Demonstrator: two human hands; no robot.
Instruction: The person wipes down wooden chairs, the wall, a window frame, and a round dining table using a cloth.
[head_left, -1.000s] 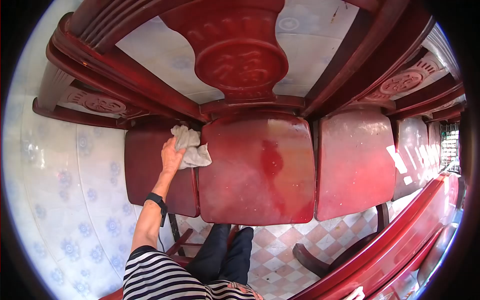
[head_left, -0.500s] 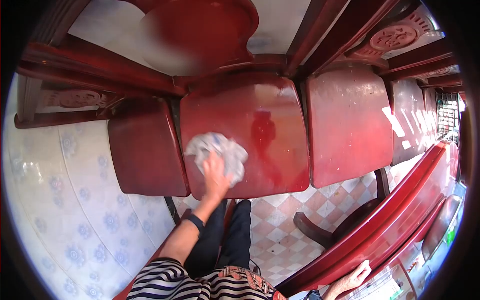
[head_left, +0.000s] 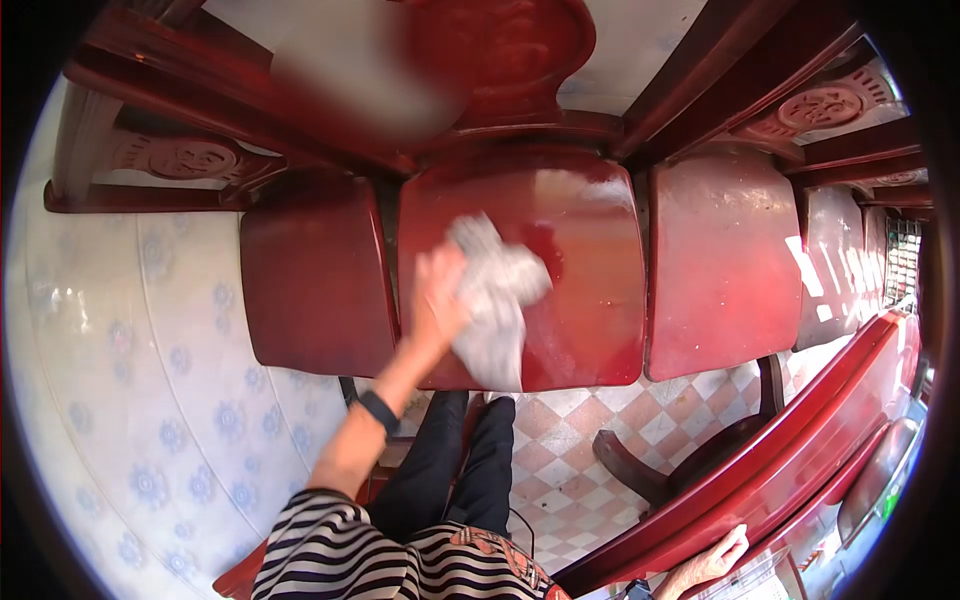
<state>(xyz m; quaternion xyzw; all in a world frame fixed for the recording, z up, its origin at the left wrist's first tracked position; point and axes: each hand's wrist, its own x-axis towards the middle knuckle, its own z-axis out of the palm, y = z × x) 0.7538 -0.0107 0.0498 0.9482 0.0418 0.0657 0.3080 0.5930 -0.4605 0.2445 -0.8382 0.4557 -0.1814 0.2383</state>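
A crumpled grey-white cloth (head_left: 497, 290) lies spread over the glossy red wooden seat (head_left: 590, 335) of the middle chair, and one end hangs down at the seat's front edge. My left hand (head_left: 437, 297), with a dark band on its wrist, is on the cloth's left side, smeared by motion. Low on the right, my right hand (head_left: 708, 562) rests at the near edge of a red wooden table (head_left: 790, 430), its fingers stretched out and nothing visible in them.
More red chairs stand in the row: a left seat (head_left: 315, 275) and a right seat (head_left: 722, 270). Carved chair backs rise above them. Flowered tiles (head_left: 150, 400) line the left side. A dark curved leg (head_left: 635, 465) stands on the checkered floor (head_left: 570, 440).
My left hand has swept the cloth, which is now more drawn out and reaches the seat's front edge. The view has shifted a little. My right hand stays by the table edge.
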